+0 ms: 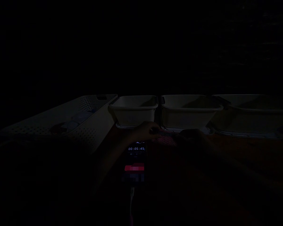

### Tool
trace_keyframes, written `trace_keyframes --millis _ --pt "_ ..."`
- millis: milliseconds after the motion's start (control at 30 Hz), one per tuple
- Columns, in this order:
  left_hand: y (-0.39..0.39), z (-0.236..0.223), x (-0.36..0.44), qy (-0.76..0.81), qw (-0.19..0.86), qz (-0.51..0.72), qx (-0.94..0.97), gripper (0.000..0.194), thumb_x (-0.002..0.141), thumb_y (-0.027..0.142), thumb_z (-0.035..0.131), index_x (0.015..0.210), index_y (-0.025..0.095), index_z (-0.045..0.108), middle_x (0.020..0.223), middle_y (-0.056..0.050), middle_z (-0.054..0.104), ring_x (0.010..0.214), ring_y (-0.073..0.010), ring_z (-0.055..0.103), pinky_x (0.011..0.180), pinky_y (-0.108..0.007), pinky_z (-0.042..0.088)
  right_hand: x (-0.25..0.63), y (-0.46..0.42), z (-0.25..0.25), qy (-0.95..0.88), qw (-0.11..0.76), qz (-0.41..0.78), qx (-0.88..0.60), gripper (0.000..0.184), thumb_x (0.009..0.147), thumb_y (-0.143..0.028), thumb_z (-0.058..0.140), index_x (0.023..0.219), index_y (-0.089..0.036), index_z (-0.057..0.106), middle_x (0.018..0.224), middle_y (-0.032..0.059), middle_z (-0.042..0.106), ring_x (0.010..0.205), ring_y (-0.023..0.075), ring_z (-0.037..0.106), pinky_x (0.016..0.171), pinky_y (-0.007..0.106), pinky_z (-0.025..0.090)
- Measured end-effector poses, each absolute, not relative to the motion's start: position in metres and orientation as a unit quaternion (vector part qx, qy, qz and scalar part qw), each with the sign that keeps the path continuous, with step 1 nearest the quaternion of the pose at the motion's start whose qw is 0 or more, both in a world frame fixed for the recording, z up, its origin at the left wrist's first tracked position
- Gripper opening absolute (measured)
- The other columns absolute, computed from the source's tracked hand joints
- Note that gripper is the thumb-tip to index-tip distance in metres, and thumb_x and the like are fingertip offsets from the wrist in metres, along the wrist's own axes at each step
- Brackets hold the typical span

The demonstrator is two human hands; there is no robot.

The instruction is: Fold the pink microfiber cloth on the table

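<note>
The scene is very dark. A pink and red patterned piece, seemingly cloth (165, 140), is stretched between my two hands, with a darker band along its top. My left hand (145, 130) is closed on its left end, thumb and fingers curled together. At the right end, my right hand (192, 135) is mostly lost in shadow; it touches the cloth, but its fingers are hardly visible. Both hands are low over the table, in front of two pale tubs. What the piece exactly is, I cannot make out.
A pale perforated basket (94, 135) at left holds several dim items. Beside it stand a small pale tub (133, 109), a middle tub (191, 110) and a right tub (254, 110). Below my left hand lies a lit phone (135, 163) with a cable (131, 201).
</note>
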State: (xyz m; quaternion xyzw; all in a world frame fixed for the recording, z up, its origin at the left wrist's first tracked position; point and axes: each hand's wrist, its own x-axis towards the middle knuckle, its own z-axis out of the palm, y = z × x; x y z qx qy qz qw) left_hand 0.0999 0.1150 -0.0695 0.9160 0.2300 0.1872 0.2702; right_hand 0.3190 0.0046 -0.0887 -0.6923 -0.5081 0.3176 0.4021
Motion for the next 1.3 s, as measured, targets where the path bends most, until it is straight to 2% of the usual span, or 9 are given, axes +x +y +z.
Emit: trace_keyframes --millis 200,333,567,867,1133,1300 --pt "0.110 -0.064 0.101 0.212 0.306 0.189 0.909 0.032 0.081 0.022 0.063 0.113 0.019 0.060 0.113 -0.007 0.062 0.101 -0.0160 0.059 0.081 -0.026 0.046 0.321 0.005 -0.090 -0.578 0.394 0.328 -0.636 0.038 0.075 -0.051 0.059 0.088 -0.016 0.065 0.076 0.0078 0.068 0.066 0.0192 0.063 0.050 0.024 0.044" --pt "0.110 -0.064 0.102 0.209 0.290 0.190 0.914 0.030 0.081 0.022 0.063 0.111 0.019 0.062 0.112 -0.007 0.063 0.101 -0.0165 0.059 0.082 -0.027 0.046 0.319 0.004 -0.091 -0.597 0.411 0.312 -0.614 0.035 0.077 -0.050 0.057 0.087 -0.016 0.065 0.076 0.0071 0.067 0.067 0.0190 0.062 0.051 0.025 0.045" --pt "0.110 -0.063 0.101 0.182 0.262 0.203 0.926 0.030 0.082 0.022 0.062 0.112 0.020 0.062 0.113 -0.007 0.063 0.102 -0.0161 0.058 0.084 -0.027 0.044 0.311 -0.004 -0.083 -0.577 0.419 0.356 -0.603 0.029 0.078 -0.045 0.056 0.084 -0.016 0.061 0.071 0.0054 0.063 0.062 0.0184 0.061 0.049 0.026 0.044" --pt "0.111 -0.066 0.102 0.197 0.255 0.207 0.924 0.031 0.081 0.024 0.063 0.112 0.021 0.064 0.109 -0.007 0.065 0.098 -0.0161 0.059 0.082 -0.026 0.044 0.316 -0.004 -0.078 -0.616 0.413 0.328 -0.586 0.025 0.081 -0.042 0.054 0.088 -0.018 0.058 0.078 0.0052 0.064 0.066 0.0172 0.062 0.051 0.024 0.044" --pt "0.108 -0.061 0.099 0.231 0.269 0.184 0.917 0.038 0.075 0.026 0.068 0.111 0.019 0.064 0.103 -0.006 0.067 0.091 -0.0163 0.061 0.078 -0.026 0.045 0.318 -0.003 -0.090 -0.588 0.425 0.365 -0.584 0.027 0.079 -0.045 0.057 0.089 -0.020 0.057 0.072 0.0037 0.063 0.063 0.0183 0.061 0.049 0.025 0.043" --pt "0.112 -0.064 0.098 0.225 0.261 0.183 0.921 0.030 0.076 0.022 0.065 0.106 0.017 0.065 0.097 -0.006 0.068 0.085 -0.0149 0.061 0.074 -0.025 0.045 0.321 -0.003 -0.088 -0.594 0.416 0.342 -0.597 0.023 0.080 -0.042 0.056 0.086 -0.019 0.056 0.072 0.0038 0.062 0.063 0.0181 0.061 0.048 0.025 0.043"
